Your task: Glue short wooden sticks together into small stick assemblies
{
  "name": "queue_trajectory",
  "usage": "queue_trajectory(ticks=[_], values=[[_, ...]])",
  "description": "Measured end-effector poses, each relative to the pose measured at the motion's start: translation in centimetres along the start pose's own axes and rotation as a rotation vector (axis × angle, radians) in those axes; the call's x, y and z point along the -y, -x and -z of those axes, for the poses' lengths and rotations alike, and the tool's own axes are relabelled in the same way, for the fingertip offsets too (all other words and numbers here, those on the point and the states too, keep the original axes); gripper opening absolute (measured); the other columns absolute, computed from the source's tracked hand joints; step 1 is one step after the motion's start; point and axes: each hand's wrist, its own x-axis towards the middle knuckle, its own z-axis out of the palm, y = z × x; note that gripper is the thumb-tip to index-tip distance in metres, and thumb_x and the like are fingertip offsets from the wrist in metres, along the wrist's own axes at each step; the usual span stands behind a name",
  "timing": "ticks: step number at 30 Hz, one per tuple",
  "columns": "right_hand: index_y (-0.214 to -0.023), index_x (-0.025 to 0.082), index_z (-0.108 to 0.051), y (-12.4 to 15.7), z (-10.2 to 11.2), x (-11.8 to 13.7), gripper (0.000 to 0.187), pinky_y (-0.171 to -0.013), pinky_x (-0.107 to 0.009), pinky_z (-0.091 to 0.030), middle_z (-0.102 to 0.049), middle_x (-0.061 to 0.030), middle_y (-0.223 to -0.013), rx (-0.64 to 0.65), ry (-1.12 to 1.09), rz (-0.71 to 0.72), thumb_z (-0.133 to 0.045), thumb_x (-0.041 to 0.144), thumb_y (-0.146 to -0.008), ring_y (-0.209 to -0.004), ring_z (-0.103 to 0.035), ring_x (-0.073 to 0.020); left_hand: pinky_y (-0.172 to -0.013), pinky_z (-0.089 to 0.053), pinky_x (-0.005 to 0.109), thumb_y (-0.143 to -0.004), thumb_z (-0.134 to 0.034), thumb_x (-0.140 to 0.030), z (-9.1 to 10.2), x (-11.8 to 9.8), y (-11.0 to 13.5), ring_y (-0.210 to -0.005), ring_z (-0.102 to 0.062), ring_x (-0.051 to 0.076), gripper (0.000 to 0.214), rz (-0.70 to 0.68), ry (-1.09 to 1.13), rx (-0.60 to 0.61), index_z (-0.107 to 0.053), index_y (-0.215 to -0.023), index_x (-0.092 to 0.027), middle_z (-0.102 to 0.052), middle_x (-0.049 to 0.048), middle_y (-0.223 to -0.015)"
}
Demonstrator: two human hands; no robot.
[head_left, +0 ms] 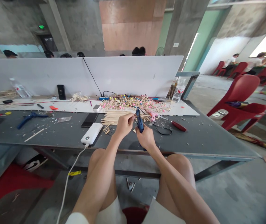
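My right hand (145, 135) is wrapped around a blue-handled cutter (139, 120), held upright above the table's front part. My left hand (125, 123) is closed in a pinch close to the cutter's jaws. Between its fingertips and the jaws shows a short piece of thin wooden stick (137, 116); its exact ends are hard to make out. Behind my left hand lies a row of long wooden sticks (114, 118). Beyond it spreads a heap of short sticks with coloured tips (130, 102). A small wooden stick frame (107, 129) rests left of my left hand.
A white power bank (91, 133) with a cable and a dark phone (89, 120) lie left. A pink object (153, 115) and a red-handled tool (179, 126) lie right. Blue-handled pliers (31, 118) rest far left. A white partition (81, 76) stands behind; a red chair (240, 99) is right.
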Motion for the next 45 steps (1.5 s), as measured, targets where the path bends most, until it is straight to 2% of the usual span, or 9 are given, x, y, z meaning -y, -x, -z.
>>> queue_trajectory(ticks=[10,16,19,22,27,31,35,45], values=[[-0.091,0.021,-0.066,0.1,0.1,0.3,0.018,-0.062,-0.028,-0.037,-0.071,-0.0079,-0.074,0.026,0.037,-0.022,-0.054,0.035,-0.089,-0.074,-0.067,-0.0265,-0.059,-0.035,0.025,-0.099,-0.049,-0.032,0.0,-0.1,0.1,-0.059,-0.052,0.014,0.025,-0.002,0.031,-0.028,-0.067,-0.092,-0.016,-0.064,0.0036,-0.073],[-0.089,0.021,-0.066,0.4,0.4,-0.2,0.017,-0.063,-0.028,-0.037,-0.071,-0.0070,-0.073,0.012,0.011,0.006,-0.054,0.034,-0.088,-0.072,-0.067,-0.0248,-0.058,-0.029,0.027,-0.097,-0.048,-0.029,0.0,-0.5,0.1,-0.055,-0.043,0.013,0.029,0.024,-0.040,-0.013,-0.067,-0.079,-0.018,-0.054,-0.0004,-0.060],[-0.089,0.021,-0.066,0.5,0.6,-0.2,0.017,-0.064,-0.027,-0.039,-0.071,-0.0066,-0.074,0.010,-0.020,0.024,-0.055,0.034,-0.088,-0.072,-0.067,-0.0240,-0.056,-0.025,0.027,-0.095,-0.050,-0.029,0.1,-0.9,-0.1,-0.052,-0.039,0.012,0.031,0.078,0.012,-0.015,-0.065,-0.071,-0.017,-0.046,-0.0021,-0.055],[-0.090,0.021,-0.065,0.6,0.6,-0.2,0.017,-0.064,-0.027,-0.040,-0.072,-0.0061,-0.076,-0.002,-0.059,0.049,-0.056,0.035,-0.088,-0.072,-0.067,-0.0232,-0.056,-0.026,0.027,-0.094,-0.051,-0.028,0.2,-1.2,-0.2,-0.054,-0.039,0.012,0.031,0.145,0.118,-0.005,-0.063,-0.067,-0.016,-0.045,-0.0022,-0.055],[-0.091,0.020,-0.066,0.8,0.6,0.0,0.020,-0.064,-0.027,-0.040,-0.071,-0.0055,-0.074,-0.024,-0.111,0.073,-0.056,0.037,-0.087,-0.068,-0.065,-0.0223,-0.053,-0.026,0.026,-0.093,-0.053,-0.031,0.5,-1.4,-0.1,-0.052,-0.037,0.012,0.030,0.177,0.167,-0.030,-0.067,-0.071,-0.015,-0.045,-0.0025,-0.054],[-0.091,0.020,-0.066,0.9,0.7,0.0,0.023,-0.062,-0.027,-0.040,-0.069,-0.0041,-0.069,-0.017,-0.139,0.062,-0.056,0.039,-0.087,-0.065,-0.064,-0.0216,-0.054,-0.031,0.026,-0.093,-0.056,-0.037,0.6,-1.3,0.1,-0.054,-0.042,0.012,0.028,0.113,0.163,-0.053,-0.071,-0.082,-0.016,-0.056,-0.0004,-0.061],[-0.090,0.020,-0.066,0.9,0.9,-0.1,0.022,-0.061,-0.027,-0.039,-0.068,-0.0035,-0.067,-0.014,-0.139,0.067,-0.056,0.039,-0.086,-0.063,-0.063,-0.0211,-0.054,-0.033,0.025,-0.093,-0.058,-0.040,0.5,-1.2,0.2,-0.054,-0.045,0.012,0.028,0.110,0.170,-0.055,-0.072,-0.087,-0.016,-0.061,0.0012,-0.065],[-0.089,0.021,-0.066,0.7,1.1,-0.4,0.020,-0.063,-0.027,-0.040,-0.070,-0.0038,-0.070,0.022,-0.110,0.076,-0.058,0.038,-0.086,-0.067,-0.066,-0.0219,-0.053,-0.030,0.024,-0.090,-0.062,-0.038,0.7,-1.3,0.1,-0.053,-0.042,0.011,0.025,0.116,0.166,-0.031,-0.068,-0.079,-0.016,-0.054,-0.0020,-0.057]])
